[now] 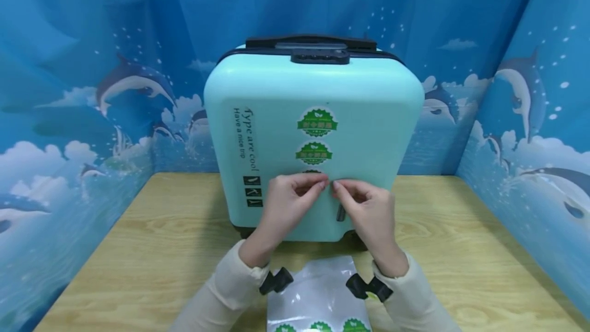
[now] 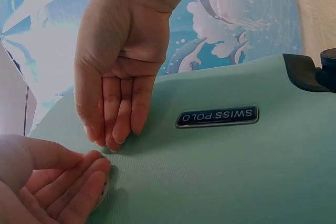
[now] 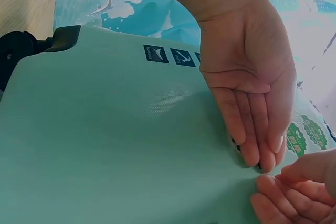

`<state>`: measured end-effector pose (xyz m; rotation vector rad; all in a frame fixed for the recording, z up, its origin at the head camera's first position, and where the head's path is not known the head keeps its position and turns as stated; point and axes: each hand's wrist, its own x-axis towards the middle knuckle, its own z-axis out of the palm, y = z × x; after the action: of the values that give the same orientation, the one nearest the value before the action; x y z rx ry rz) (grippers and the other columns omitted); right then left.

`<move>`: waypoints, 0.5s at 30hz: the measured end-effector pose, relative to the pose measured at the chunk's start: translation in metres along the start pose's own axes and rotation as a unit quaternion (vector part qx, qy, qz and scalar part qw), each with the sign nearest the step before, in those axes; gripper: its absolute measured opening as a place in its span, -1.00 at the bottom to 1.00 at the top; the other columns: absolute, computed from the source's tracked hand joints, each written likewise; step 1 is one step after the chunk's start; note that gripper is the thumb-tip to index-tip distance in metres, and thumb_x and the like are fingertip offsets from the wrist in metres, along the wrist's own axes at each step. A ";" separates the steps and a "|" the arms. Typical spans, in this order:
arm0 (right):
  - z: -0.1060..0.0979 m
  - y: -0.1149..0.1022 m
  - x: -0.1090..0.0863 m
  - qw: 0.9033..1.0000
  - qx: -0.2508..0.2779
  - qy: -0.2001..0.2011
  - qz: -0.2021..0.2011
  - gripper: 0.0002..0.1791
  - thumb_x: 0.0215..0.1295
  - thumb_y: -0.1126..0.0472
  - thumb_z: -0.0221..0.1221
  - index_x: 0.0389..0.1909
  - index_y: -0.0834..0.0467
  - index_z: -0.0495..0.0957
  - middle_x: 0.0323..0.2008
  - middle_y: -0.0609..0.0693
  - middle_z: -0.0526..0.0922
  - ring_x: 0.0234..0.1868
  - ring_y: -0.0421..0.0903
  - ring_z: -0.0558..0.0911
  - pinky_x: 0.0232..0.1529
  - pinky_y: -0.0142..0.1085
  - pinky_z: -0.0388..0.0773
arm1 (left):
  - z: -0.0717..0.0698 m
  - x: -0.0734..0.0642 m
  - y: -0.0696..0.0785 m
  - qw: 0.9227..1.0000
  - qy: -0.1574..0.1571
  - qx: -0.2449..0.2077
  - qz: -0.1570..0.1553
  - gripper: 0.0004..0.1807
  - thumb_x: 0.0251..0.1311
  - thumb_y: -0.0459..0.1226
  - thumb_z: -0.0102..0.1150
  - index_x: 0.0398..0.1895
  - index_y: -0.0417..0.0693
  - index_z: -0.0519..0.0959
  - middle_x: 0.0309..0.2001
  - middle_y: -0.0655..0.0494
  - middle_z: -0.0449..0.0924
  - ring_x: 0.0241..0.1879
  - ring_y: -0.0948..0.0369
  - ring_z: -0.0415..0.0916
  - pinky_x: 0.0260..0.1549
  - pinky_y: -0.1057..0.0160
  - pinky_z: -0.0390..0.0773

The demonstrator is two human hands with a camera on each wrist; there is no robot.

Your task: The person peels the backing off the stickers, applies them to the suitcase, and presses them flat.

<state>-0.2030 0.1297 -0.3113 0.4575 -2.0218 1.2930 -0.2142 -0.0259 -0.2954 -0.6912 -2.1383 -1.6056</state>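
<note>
A mint-green suitcase (image 1: 369, 132) stands upright, its front bearing two round green stickers (image 1: 318, 123). Below them, part of a third sticker (image 1: 312, 171) shows above my left hand (image 1: 290, 199), which covers the rest. Both wrist views show this sticker's edge behind my left fingers. My left thumb and index finger meet at its right side and appear to pinch it. Close by on the right, my right hand (image 1: 371, 214) has thumb and index tips together near the same edge. Nothing is visible between the right fingertips, though the contact there is hidden.
A glossy sheet (image 1: 318, 291) with several green stickers lies on the wooden table (image 1: 438, 250) before the suitcase. The suitcase has a SWISS POLO badge (image 2: 217, 116), black wheels (image 3: 21, 51) and printed lettering (image 1: 246, 140). Blue dolphin-patterned curtains (image 1: 276, 4) enclose the back and sides.
</note>
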 end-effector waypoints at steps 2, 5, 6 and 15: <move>-0.002 0.001 -0.001 1.000 0.002 0.000 -0.002 -0.90 0.18 0.27 0.28 -0.40 0.23 0.71 -0.52 -0.01 0.72 -0.58 -0.08 0.66 -0.59 -0.48 0.52 | 0.001 0.000 -0.001 1.000 -0.013 0.010 -0.003 -0.86 0.17 -0.35 0.23 -0.23 -0.15 0.70 -0.27 0.08 0.72 -0.33 0.36 0.64 -0.39 0.42 0.62; -0.004 0.002 -0.002 1.000 0.005 -0.004 -0.008 -0.91 0.18 0.29 0.27 -0.39 0.23 0.71 -0.52 -0.01 0.72 -0.57 -0.08 0.66 -0.59 -0.48 0.53 | 0.002 -0.001 -0.002 1.000 -0.022 0.012 -0.010 -0.86 0.17 -0.35 0.23 -0.24 -0.17 0.70 -0.28 0.07 0.72 -0.33 0.34 0.64 -0.40 0.42 0.61; -0.005 0.002 -0.002 1.000 0.004 -0.005 -0.010 -0.91 0.18 0.29 0.27 -0.39 0.22 0.71 -0.52 -0.01 0.72 -0.57 -0.08 0.66 -0.59 -0.48 0.52 | 0.002 -0.002 -0.003 0.999 -0.023 0.015 -0.015 -0.87 0.17 -0.35 0.23 -0.24 -0.16 0.70 -0.28 0.07 0.72 -0.34 0.35 0.64 -0.40 0.42 0.61; -0.019 0.012 -0.011 0.998 -0.040 -0.023 -0.043 -0.96 0.11 0.33 0.31 -0.40 0.19 0.72 -0.51 -0.05 0.72 -0.57 -0.21 0.64 -0.57 -0.53 0.50 | -0.015 -0.014 -0.015 0.997 -0.039 0.040 -0.053 -0.88 0.15 -0.34 0.25 -0.27 -0.10 0.71 -0.30 0.11 0.72 -0.34 0.34 0.65 -0.42 0.42 0.61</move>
<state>-0.1957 0.1514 -0.3220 0.5341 -2.0613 1.1549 -0.2118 -0.0460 -0.3110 -0.6337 -2.3177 -1.5588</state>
